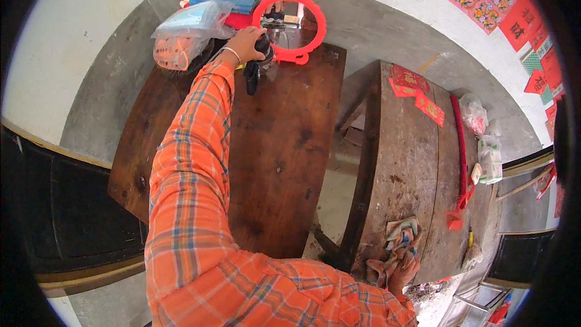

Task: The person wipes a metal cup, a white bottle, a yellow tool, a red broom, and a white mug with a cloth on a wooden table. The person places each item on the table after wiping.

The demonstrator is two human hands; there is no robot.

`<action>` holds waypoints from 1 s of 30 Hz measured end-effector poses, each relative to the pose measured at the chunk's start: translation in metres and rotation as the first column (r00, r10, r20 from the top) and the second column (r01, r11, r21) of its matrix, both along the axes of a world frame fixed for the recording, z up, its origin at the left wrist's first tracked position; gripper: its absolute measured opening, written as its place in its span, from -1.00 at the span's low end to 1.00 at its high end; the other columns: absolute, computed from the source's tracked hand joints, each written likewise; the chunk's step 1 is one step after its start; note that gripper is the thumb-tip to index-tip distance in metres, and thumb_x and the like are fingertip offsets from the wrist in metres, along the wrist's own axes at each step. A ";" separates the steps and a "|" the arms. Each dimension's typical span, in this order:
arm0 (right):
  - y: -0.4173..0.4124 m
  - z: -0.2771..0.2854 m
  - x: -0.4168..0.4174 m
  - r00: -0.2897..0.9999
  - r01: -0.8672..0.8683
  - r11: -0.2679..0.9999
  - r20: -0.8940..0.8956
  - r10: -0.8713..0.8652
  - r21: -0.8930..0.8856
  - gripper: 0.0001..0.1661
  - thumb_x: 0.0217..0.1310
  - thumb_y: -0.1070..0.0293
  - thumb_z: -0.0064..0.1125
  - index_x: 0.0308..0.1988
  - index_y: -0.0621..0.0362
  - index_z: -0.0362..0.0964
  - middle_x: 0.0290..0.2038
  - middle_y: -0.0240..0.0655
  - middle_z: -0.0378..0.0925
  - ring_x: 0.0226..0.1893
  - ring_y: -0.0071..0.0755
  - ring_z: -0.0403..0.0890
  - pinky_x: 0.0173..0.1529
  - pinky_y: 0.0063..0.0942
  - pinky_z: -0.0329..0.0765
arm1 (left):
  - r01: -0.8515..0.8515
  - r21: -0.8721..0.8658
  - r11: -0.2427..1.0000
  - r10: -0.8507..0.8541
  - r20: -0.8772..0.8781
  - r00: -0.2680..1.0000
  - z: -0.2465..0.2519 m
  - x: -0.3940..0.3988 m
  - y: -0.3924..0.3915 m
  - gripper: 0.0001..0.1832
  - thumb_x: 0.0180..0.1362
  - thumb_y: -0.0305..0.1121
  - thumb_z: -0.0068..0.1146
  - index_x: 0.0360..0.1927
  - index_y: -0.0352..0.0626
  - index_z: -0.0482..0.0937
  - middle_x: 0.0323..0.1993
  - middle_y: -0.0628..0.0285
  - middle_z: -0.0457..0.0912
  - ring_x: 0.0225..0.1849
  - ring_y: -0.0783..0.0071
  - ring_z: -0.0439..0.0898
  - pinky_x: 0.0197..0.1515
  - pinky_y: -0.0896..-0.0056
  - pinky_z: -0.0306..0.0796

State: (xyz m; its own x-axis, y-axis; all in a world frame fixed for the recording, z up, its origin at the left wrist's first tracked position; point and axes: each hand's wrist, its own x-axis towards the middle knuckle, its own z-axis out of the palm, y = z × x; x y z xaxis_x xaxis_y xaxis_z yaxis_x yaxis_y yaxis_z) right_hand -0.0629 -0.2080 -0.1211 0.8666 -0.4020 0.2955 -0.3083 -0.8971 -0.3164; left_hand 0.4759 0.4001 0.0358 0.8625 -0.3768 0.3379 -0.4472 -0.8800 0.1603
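Observation:
At the far end of the brown wooden table (277, 145), my left hand (247, 43) grips a clear vessel (271, 61) by its black top. A black handle-like part (252, 78) sticks out towards me below the hand. Right behind the vessel stands a round mirror with a red frame (321, 22), which reflects it. My right hand (405, 273) is down at the near edge of a second, worn wooden table (404, 177). Its fingers hold a crumpled, multicoloured cloth (403, 236) that lies on that tabletop.
Left of the vessel are plastic bags (181, 32) and a folded blue item (227, 1). The worn table bears red paper decorations (429, 110), a long red strap-like thing (459, 145), a tissue pack (490, 161) and a clear bag (473, 113). A gap separates the tables.

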 end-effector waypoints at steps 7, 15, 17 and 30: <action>-0.002 0.005 -0.002 0.998 -0.025 1.000 -0.064 0.026 0.016 -0.60 0.12 0.41 -0.05 -0.01 0.29 0.23 -0.02 0.01 0.24 0.00 0.17 0.28 0.05 -0.03 0.25 | 0.024 -0.087 0.996 -0.027 -0.033 0.999 -0.006 0.003 -0.005 -0.16 -0.35 -0.26 0.39 0.12 -0.21 0.34 0.00 0.03 0.41 0.05 0.11 0.41 0.17 0.29 0.24; -0.003 -0.001 -0.002 0.996 -0.081 0.996 0.037 0.083 -0.039 -0.63 0.12 0.36 0.00 -0.06 0.27 0.27 -0.09 -0.02 0.29 -0.05 0.15 0.31 0.00 -0.04 0.27 | -0.010 -0.051 0.999 0.009 -0.018 1.000 0.001 0.000 -0.005 -0.17 -0.26 -0.12 0.37 0.15 -0.21 0.32 0.05 0.00 0.40 0.10 0.11 0.37 0.18 0.26 0.22; -0.010 -0.007 -0.009 0.996 -0.090 0.992 -0.013 0.089 -0.093 -0.53 0.11 0.47 -0.01 0.05 0.29 0.17 -0.01 0.02 0.25 -0.02 0.18 0.28 0.03 0.00 0.24 | -0.056 -0.150 0.987 0.055 -0.011 0.998 0.003 -0.003 -0.004 -0.17 -0.21 -0.01 0.32 0.15 -0.21 0.33 0.07 -0.03 0.39 0.11 0.08 0.36 0.18 0.23 0.22; 0.009 0.010 0.005 1.000 -0.001 1.000 0.020 0.000 0.022 -0.60 0.06 0.39 0.12 -0.07 0.29 0.30 -0.12 0.03 0.33 -0.08 0.18 0.33 -0.02 -0.07 0.29 | -0.207 -0.926 0.317 0.715 0.090 0.694 0.005 -0.019 0.003 -0.60 0.16 -0.20 -0.04 -0.16 -0.41 0.48 -0.20 -0.05 0.56 -0.14 0.20 0.51 -0.03 0.26 0.34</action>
